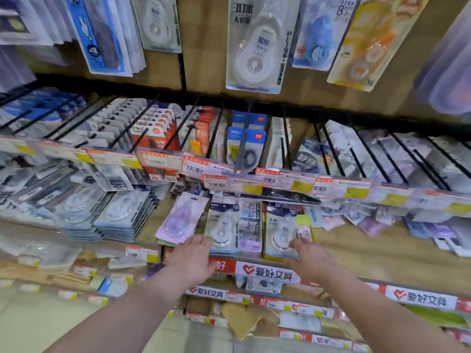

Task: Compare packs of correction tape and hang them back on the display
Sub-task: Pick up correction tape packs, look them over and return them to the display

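Two white tape packs [224, 229] (navy headers [223, 207])

A pale wooden shelf [369, 248] runs across the middle of the frame, its front edge carrying a red-and-white label strip [265, 272]. At centre left, stacks of clear blister packs [125, 217] lie flat on the wood, and just beside them a lilac pack [178, 220] lies tilted. Two white correction tape packs [224, 228] rest side by side at centre, near the front edge. At centre right, loose small packs [369, 222] lie scattered
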Demonstrator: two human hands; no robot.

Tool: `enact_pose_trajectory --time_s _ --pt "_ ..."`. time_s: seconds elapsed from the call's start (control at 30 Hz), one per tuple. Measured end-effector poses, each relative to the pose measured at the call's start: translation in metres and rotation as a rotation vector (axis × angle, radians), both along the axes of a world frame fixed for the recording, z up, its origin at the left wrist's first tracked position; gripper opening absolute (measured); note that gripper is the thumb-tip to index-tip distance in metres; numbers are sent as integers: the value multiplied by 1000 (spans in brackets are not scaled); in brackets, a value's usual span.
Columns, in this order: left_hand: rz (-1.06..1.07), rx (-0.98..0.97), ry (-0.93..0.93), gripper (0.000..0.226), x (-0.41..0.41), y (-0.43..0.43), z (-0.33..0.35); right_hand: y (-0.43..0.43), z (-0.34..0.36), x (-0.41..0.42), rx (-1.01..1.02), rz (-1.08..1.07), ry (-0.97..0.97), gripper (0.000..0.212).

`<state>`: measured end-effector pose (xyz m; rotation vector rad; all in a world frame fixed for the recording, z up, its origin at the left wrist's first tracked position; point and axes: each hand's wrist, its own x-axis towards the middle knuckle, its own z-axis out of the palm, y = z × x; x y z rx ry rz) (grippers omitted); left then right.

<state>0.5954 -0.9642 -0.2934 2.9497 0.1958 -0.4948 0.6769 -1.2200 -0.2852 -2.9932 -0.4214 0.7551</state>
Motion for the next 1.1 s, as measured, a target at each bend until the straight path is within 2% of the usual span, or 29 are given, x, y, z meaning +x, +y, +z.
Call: enact_pose_trajectory --time_s 0.2,0.5,0.67,0.8,0.87,0.97,1.1 --pt "139 -121 -14 52 19 0 -16 2 -18 22 139 -181 101 56" --pt "554 -598 -103 50 42 4 -46 11 -34 39 408 -448 63 47" --pt "639 -639 -133 40 50 0 -45 8 -39 45 493 -535 98 44" --pt "638 -566 -163 43 53 -3 -42 5 -38 47 561 -637 157 56" --pt "673 -587 -167 46 54 -4 -41 5 -35 47 596 -702 171 51" --pt "775 -701 -191 41 54 -7 -37 8 -33 44 660 -791 215 41" --pt "915 -932 -216 28 47 -10 -30 14 -27 32 699 -818 184 43"
